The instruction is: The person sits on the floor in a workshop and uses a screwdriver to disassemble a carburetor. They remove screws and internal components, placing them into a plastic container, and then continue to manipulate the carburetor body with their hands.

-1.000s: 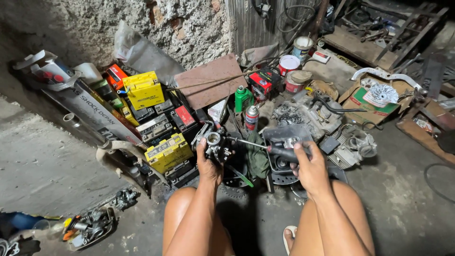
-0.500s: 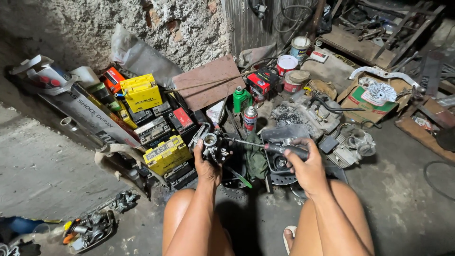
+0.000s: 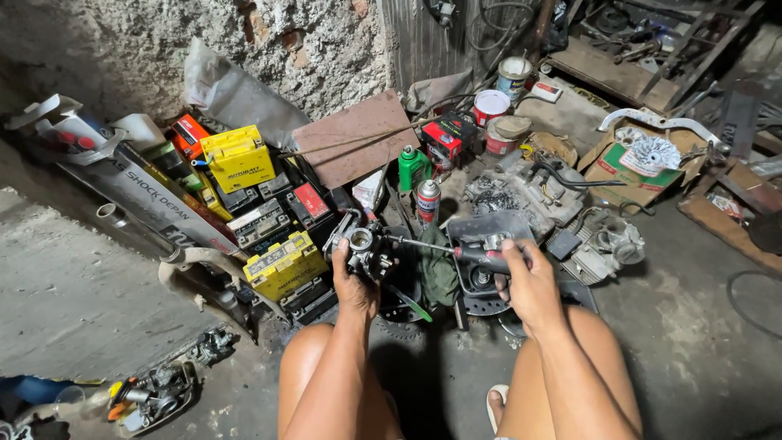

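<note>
Hands unmoved | left grip (image 3: 355, 281) holds carburetor (image 3: 359, 243) | right grip (image 3: 529, 281) drives screwdriver (image 3: 456, 249)

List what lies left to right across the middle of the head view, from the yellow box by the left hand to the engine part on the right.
yellow box → left hand gripping the carburetor → screwdriver shaft → right hand on its handle → engine part.

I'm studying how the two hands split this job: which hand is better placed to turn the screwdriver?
Right. The right hand already grips the red-handled screwdriver, its shaft reaching the small metal carburettor. The left hand is busy holding that carburettor.
</note>
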